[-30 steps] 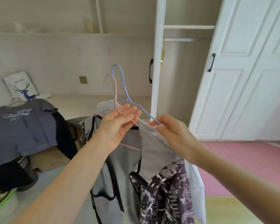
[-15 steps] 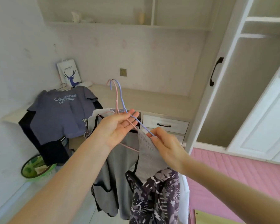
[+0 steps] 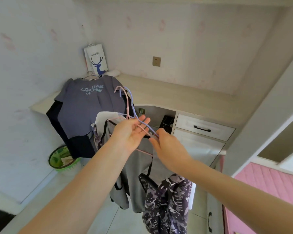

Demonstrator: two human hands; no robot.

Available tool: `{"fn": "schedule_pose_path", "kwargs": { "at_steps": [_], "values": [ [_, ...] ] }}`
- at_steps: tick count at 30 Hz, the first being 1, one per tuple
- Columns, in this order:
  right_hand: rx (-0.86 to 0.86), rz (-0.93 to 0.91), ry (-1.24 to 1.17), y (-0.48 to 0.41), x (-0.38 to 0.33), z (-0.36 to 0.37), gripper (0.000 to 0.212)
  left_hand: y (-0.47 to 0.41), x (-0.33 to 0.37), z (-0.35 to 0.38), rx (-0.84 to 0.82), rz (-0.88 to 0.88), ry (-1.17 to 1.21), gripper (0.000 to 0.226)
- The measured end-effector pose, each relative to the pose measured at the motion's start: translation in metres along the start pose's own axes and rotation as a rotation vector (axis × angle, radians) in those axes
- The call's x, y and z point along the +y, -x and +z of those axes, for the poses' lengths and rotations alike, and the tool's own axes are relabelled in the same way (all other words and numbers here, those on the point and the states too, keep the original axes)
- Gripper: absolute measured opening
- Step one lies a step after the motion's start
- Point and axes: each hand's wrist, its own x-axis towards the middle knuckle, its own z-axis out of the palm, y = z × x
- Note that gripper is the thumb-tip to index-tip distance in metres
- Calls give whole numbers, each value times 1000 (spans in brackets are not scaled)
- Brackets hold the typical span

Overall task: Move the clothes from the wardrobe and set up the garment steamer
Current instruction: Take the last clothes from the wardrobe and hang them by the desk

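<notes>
Two hangers [image 3: 133, 105] – one pink, one blue – lie across the left hand [image 3: 132, 134]. Its grip is spread, with palm up and fingers straight, so the wires rest on it like a shelf rather than being clasped. That probably keeps the hooks upright and free to catch on something. The right hand [image 3: 167, 147] pinches the near end of the hangers between thumb and forefinger, apparently to hold the pair together and stop it swinging.

The clothes hang below both hands, in front of the worktop [image 3: 176, 97] and well away from the wardrobe door [image 3: 260, 119]. A grey top [image 3: 139, 166] is nearest the left arm, and a dark patterned piece [image 3: 166, 203] droops under the right wrist. Beyond them a grey T-shirt [image 3: 85, 105] already hangs at the worktop's corner below a paper bag [image 3: 96, 59]. This looks like the spot where the clothes are being collected. No steamer is in view.

Half a second ago the open wardrobe filled the right of the view. It has now slid almost out, and the view has swung left and down onto the worktop. The hooks, which stood clear of the T-shirt, now overlap its right sleeve – so the load has moved nearer that corner. Both hands hold as they did.
</notes>
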Motion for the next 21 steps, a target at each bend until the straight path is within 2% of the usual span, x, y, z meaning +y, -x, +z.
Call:
{"fn": "schedule_pose_path", "kwargs": {
  "at_steps": [4, 10, 14, 21],
  "values": [
    [-19, -17, 127, -38, -1, 21, 21, -36, 13, -9, 57, 7, -19, 12],
    [16, -89, 243, -111, 18, 33, 19, -94, 38, -13, 43, 33, -126, 18],
    [30, -140, 279, -171, 27, 30, 21, -137, 60, -11, 70, 123, -266, 32],
    [74, -233, 186, -272, 34, 5, 23, -197, 97, 6, 134, 374, -611, 15]
  ]
}}
